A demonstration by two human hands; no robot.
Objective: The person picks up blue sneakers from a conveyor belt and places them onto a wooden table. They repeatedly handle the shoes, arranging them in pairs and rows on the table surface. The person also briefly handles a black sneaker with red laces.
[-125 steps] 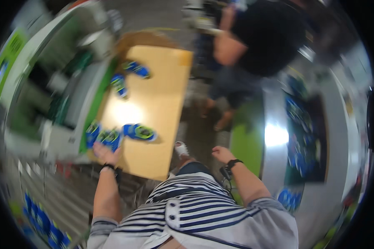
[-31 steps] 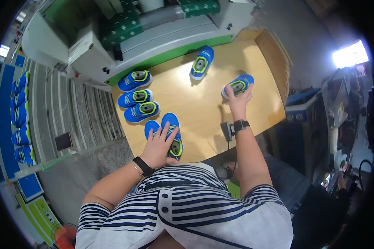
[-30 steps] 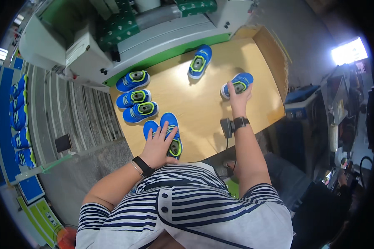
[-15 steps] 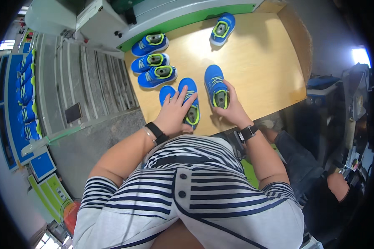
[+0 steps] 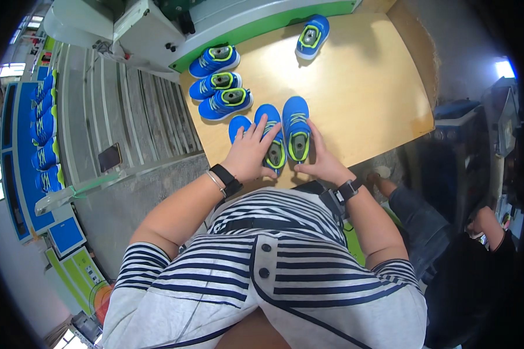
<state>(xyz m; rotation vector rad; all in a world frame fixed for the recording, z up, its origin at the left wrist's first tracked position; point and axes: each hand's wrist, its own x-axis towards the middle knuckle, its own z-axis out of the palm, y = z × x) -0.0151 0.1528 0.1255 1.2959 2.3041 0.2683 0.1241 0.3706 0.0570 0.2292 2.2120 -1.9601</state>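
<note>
We found the left hand [image 5: 251, 152] lying flat, fingers spread, across two blue shoes with yellow-green trim at the near edge of the wooden table [image 5: 367, 87]. It covered much of the leftmost shoe [image 5: 237, 127] and rested on the near part of the middle shoe [image 5: 272, 139]; it pressed down rather than gripped. The right hand [image 5: 322, 163] was partly open, its fingers against the right side of the third shoe [image 5: 297, 127] and its thumb near that shoe's heel; we could not tell whether it had a firm hold. The three shoes stood side by side, toes pointing away from the person, the middle and right ones touching or very nearly so.

Both wrists carried dark bands. Further back on the left of the table we noted three more blue shoes [image 5: 218, 81] in a stack-like row, lying crosswise, just beside a green-edged machine [image 5: 262, 26]. A single blue shoe [image 5: 312, 36] stood apart near the far edge. Another row of blue shoes [image 5: 43, 128] lay on a rack at far left. A second person [image 5: 471, 256] sat at lower right.
</note>
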